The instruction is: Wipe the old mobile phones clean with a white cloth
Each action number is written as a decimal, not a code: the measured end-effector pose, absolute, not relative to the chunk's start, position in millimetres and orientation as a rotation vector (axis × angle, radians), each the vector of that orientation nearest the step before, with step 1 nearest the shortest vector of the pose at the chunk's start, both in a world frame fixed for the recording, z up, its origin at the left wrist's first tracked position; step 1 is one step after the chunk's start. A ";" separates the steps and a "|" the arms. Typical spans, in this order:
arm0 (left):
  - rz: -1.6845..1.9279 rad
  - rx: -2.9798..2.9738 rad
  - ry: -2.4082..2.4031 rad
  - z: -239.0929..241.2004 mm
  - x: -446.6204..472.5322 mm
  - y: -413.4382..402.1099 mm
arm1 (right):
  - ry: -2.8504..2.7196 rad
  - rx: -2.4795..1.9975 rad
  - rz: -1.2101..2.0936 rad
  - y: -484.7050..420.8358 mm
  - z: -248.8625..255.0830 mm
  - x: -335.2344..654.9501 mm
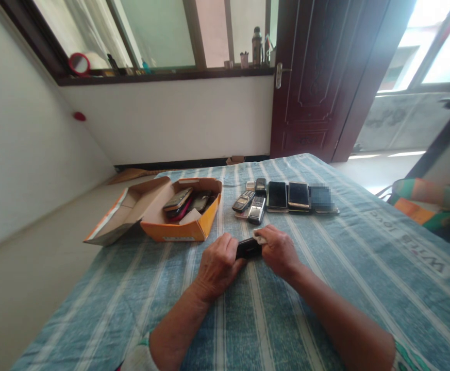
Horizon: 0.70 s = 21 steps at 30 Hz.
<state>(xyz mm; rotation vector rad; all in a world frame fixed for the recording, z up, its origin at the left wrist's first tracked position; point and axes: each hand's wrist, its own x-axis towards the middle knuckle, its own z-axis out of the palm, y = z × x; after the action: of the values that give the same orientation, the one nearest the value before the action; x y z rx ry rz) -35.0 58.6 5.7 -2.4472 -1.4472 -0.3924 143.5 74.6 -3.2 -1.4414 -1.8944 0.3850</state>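
Just above the striped cloth, a black mobile phone (248, 249) is held between both hands. My left hand (220, 263) is closed around its left end. My right hand (281, 251) pinches a small white cloth (260, 237) against the phone's right end. Beyond the hands lie several keypad phones, among them a silver one (256, 209) and a dark one (244, 201). To their right, dark touchscreen phones (277, 196) rest side by side. An open orange box (205, 222) to the left holds more phones (178, 201).
A blue striped cloth (163, 309) covers the surface under everything. The box's lid (112, 219) is folded out to the left. Behind stand a white wall (170, 118) and a dark red door (313, 77). Colourful bags (421, 201) are at the far right.
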 end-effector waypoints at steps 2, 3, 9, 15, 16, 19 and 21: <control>-0.383 -2.451 -1.463 5.8 -35.2 58.4 | -1.819 -1.437 0.481 78.5 -5.5 145.4; -0.381 -2.453 -1.470 5.9 -35.2 58.4 | -1.778 -1.444 0.519 80.4 -6.6 146.2; -0.394 -2.453 -1.468 6.5 -34.5 58.4 | -1.803 -1.452 0.460 78.5 -11.8 144.7; -0.462 -2.435 -1.394 5.3 -34.8 57.8 | -2.105 -1.293 -0.056 65.3 -12.8 131.0; -0.472 -2.432 -1.380 5.0 -34.8 57.7 | -2.127 -1.268 -0.096 64.6 -12.7 129.7; -0.496 -2.425 -1.337 4.3 -34.2 57.3 | -2.150 -1.212 -0.157 64.8 -12.6 128.3; -0.516 -2.412 -1.317 3.7 -33.6 57.0 | -2.158 -1.187 -0.177 65.2 -12.8 128.1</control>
<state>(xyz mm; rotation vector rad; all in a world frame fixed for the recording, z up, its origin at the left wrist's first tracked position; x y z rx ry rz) -33.6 57.0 3.7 -2.4118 -1.3173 -0.5156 128.1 65.2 -12.8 -1.1869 -2.1576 -0.1772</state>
